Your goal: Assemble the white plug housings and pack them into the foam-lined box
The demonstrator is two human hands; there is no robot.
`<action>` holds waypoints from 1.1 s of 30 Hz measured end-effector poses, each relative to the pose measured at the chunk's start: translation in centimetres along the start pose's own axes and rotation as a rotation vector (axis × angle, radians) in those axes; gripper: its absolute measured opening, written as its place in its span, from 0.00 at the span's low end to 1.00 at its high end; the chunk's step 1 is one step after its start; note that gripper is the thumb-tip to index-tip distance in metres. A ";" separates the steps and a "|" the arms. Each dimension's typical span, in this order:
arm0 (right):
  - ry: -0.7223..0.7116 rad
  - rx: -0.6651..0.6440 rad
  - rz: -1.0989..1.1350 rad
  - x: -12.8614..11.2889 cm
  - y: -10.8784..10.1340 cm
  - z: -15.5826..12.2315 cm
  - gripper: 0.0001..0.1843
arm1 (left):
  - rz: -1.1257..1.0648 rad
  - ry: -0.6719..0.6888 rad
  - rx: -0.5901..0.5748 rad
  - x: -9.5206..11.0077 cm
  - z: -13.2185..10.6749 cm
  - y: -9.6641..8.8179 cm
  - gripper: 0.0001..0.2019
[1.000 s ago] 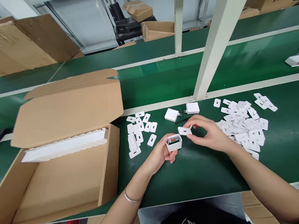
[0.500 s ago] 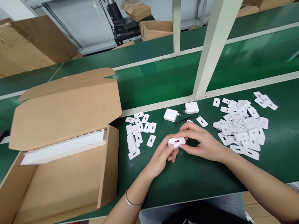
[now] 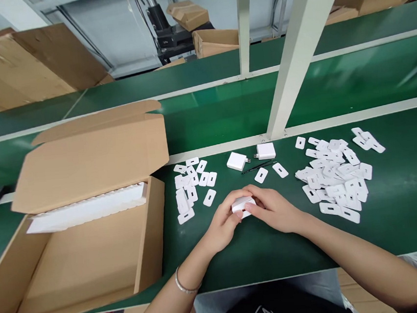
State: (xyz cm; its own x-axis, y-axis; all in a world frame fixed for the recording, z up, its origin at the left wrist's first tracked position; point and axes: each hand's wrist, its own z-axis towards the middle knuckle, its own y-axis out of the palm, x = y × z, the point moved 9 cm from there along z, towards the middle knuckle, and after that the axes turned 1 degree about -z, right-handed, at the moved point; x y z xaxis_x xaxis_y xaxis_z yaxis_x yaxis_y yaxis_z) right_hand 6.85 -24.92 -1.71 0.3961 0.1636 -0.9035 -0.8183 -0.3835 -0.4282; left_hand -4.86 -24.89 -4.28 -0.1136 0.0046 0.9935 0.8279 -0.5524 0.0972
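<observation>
A small white charger housing with a dark slot in its face is held between both hands above the bench. My left hand wraps its left side, thumb at the lower edge. From the right, my right hand grips it too, its thumb pressed over the front and fingers behind. Just beyond the hands lie two loose white slotted plates, a thin black tool and two white blocks with metal plugs.
On the right is a large heap of white slotted plates; a smaller group lies left of the hands. An open cardboard box with a white insert stands at the left. A pale metal post rises behind the bench.
The housing has tilted in my hands, with its slotted face turned lower. My right thumb has moved onto its front. My right hand has shifted down, uncovering a loose plate behind.
</observation>
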 end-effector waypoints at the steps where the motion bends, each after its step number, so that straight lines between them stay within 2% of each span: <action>1: 0.017 -0.014 0.007 0.1 0.5 0.0 0.19 | -0.006 -0.016 0.009 -0.2 0.0 -0.1 0.22; 4: 0.048 -0.004 0.076 0.3 1.1 0.1 0.20 | -0.058 -0.091 0.045 -1.2 0.0 -0.3 0.27; 7: 0.062 -0.017 0.170 0.2 1.3 0.2 0.19 | -0.111 -0.093 0.033 -1.2 0.1 -0.1 0.32; 12: 0.059 -0.001 0.239 0.3 1.2 0.2 0.22 | -0.042 -0.086 0.022 -0.7 0.2 -0.2 0.21; 17: 0.059 0.028 0.309 0.6 1.5 0.1 0.28 | -0.084 -0.070 0.086 -0.8 0.5 -0.5 0.24; 23: 0.077 0.063 0.320 1.0 1.3 0.2 0.22 | 0.101 -0.071 0.123 -0.4 0.1 -0.9 0.24; 26: 0.082 0.100 0.258 1.5 1.0 0.2 0.21 | 0.241 0.000 0.169 0.5 -0.1 -1.5 0.21; 30: 0.026 0.063 0.240 1.4 1.3 0.0 0.18 | 0.315 0.154 0.119 2.0 -0.1 -1.1 0.18; 33: -0.015 0.086 0.228 1.1 1.1 0.0 0.18 | 0.314 0.199 0.084 2.3 -0.2 -0.9 0.18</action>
State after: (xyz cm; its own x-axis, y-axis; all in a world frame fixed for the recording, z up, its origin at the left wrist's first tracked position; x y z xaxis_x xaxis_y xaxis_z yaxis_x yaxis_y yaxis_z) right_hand 6.40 -25.20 -3.14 0.1912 0.0950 -0.9770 -0.9186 -0.3334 -0.2121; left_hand -5.92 -24.55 -2.09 0.0551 -0.3209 0.9455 0.8804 -0.4311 -0.1976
